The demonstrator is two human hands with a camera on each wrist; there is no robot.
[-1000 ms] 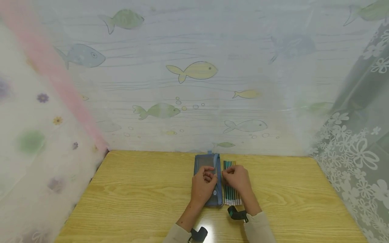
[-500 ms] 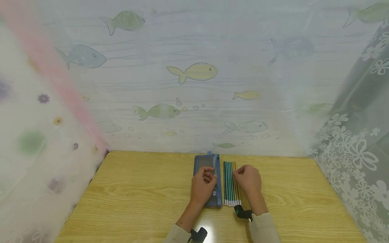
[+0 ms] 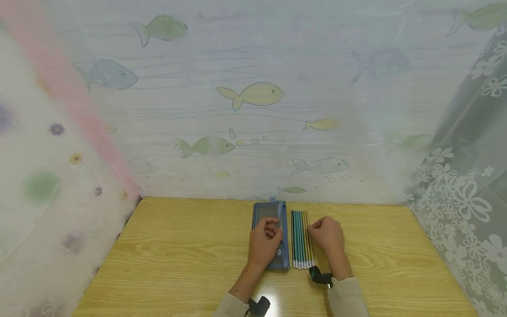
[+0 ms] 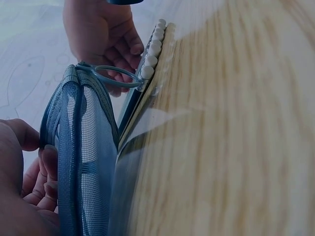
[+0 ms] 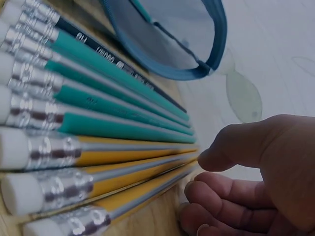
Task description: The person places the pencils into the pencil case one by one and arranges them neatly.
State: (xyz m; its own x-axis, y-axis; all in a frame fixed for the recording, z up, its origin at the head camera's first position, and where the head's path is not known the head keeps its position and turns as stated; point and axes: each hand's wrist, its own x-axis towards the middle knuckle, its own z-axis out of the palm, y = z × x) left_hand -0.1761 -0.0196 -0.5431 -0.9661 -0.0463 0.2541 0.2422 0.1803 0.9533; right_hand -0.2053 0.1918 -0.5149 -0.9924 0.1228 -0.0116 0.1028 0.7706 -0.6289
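A blue mesh pencil case [image 3: 268, 211] lies on the table. My left hand [image 3: 264, 246] is over it; in the left wrist view the thumb and a finger pinch the zipped edge of the case [image 4: 87, 147]. Just right of the case is a row of pencils [image 3: 299, 242]: a dark one, then teal, then yellow, with white erasers toward me. My right hand [image 3: 328, 236] is at the row's right side. Its thumb tip overlaps the far end of the yellow pencils [image 5: 128, 179] in the right wrist view, fingers loosely bent below.
The wood-grain table [image 3: 178, 251] stretches out on both sides. Behind it hangs a pale sheet [image 3: 253, 123] printed with fish. A floral sheet [image 3: 59, 185] stands at the left and a lace-patterned curtain [image 3: 467, 198] at the right.
My right hand has moved right across the pencils, from the dark end to the yellow end, uncovering most of the row. The left hand stays at the case.
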